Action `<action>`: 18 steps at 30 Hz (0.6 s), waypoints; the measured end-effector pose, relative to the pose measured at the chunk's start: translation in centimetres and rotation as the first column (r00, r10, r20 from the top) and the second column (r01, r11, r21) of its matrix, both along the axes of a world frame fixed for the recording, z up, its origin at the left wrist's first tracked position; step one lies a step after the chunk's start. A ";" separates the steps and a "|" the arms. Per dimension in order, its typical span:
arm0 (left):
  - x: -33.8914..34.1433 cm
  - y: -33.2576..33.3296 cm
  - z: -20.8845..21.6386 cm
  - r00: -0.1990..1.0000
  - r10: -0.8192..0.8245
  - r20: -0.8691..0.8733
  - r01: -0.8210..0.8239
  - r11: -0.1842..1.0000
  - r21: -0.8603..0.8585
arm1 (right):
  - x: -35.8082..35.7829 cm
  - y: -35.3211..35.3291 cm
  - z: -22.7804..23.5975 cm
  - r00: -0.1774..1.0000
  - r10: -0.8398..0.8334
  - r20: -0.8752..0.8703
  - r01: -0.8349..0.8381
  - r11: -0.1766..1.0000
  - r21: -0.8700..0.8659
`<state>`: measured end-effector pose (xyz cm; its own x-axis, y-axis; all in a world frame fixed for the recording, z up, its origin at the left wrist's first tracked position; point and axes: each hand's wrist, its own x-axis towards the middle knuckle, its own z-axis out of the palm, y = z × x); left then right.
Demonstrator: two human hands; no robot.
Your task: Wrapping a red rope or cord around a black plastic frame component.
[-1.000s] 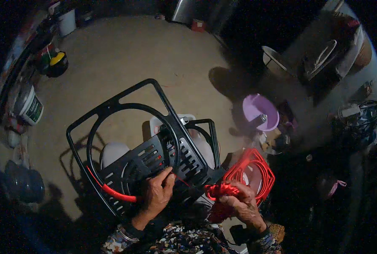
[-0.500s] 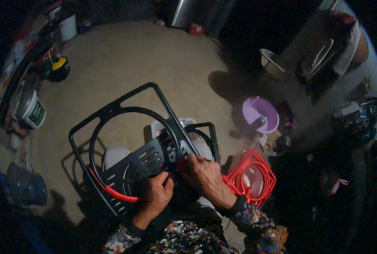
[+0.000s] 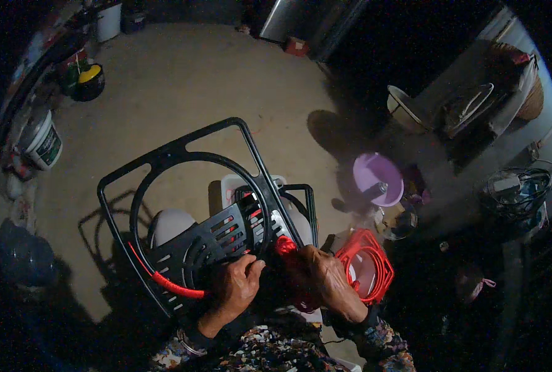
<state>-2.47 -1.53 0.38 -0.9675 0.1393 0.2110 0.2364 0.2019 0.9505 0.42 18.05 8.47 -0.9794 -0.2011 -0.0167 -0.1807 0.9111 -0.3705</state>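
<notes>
Dim floor [image 3: 208,80] below; right fingers [image 3: 318,259] hold red cord [image 3: 284,245]; left fingers [image 3: 255,269] sit by black frame [image 3: 162,159], grip impossible to tell.

The black frame [image 3: 167,156] is tilted. Red cord [image 3: 178,287] covers its ring's [image 3: 133,211] lower left; 1 glossy red bunch [image 3: 285,245] shows near its right bar [image 3: 268,180].

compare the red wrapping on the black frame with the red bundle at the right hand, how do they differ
The red wrapping is a long, smooth curve along the black frame; the red bundle shows as a short, uneven bunch. The wrapping lies left of the left hand; the bundle juts from the right hand. Both are red.
</notes>
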 end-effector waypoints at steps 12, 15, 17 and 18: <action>0.8 -0.2 1.0 0.995 -0.010 -0.099 -0.014 0.970 -0.243 | -4.5 -2.4 -2.6 0.973 0.057 -0.223 -0.030 0.992 0.121; 0.8 -0.8 1.1 0.992 0.026 -0.120 -0.048 0.981 -0.187 | -4.1 -3.4 -1.6 0.975 0.005 -0.221 -0.026 0.996 -0.090; 0.9 -0.7 1.2 0.989 0.043 -0.138 -0.070 0.978 -0.196 | -3.9 -3.7 -0.3 0.930 -0.192 0.313 0.312 0.861 -0.401; 1.0 -0.5 1.2 0.990 0.044 -0.137 -0.071 0.978 -0.198 | -3.9 -3.5 -1.0 0.930 -0.190 0.314 0.312 0.861 -0.402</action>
